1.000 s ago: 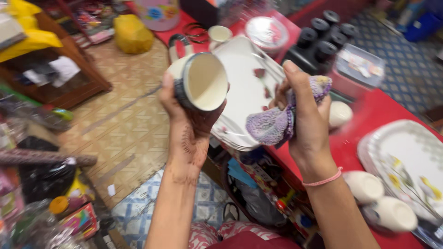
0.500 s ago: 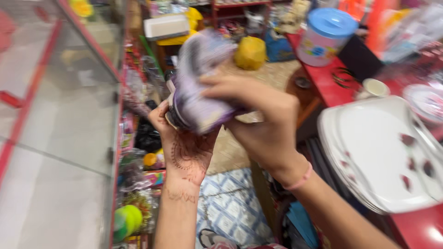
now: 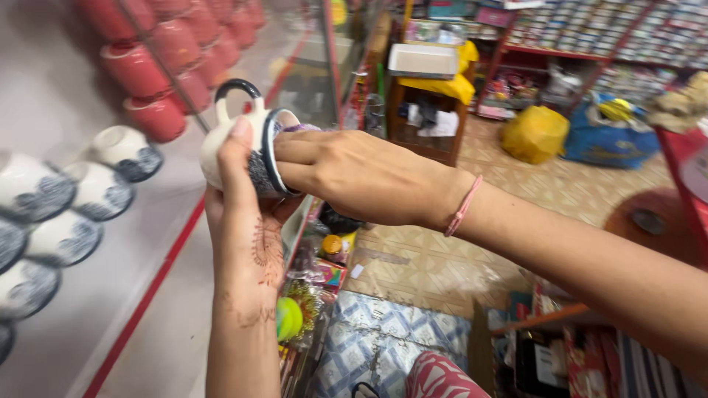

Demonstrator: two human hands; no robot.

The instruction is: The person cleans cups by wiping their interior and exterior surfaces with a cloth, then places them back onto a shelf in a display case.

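Observation:
My left hand [image 3: 247, 221] grips a cream mug [image 3: 232, 136] with a dark rim and dark handle, held on its side with the mouth facing right. The fingers of my right hand [image 3: 350, 173] reach into the mug's mouth, pressing a purple cloth [image 3: 295, 129] inside; only a sliver of the cloth shows at the rim. A pink band circles my right wrist.
A white shelf [image 3: 103, 295] on the left holds blue-patterned white cups [image 3: 96, 191] and red mugs [image 3: 151, 74] behind glass. A wooden stand [image 3: 431, 110], yellow bag [image 3: 536, 133] and blue bag [image 3: 616, 136] sit on the tiled floor. A red table edge [image 3: 682, 158] is at right.
My view has swung left from the red table and white trays to the cup shelf. The cloth, earlier wrapped over the mug's outside, is now pushed inside the mug by my right hand.

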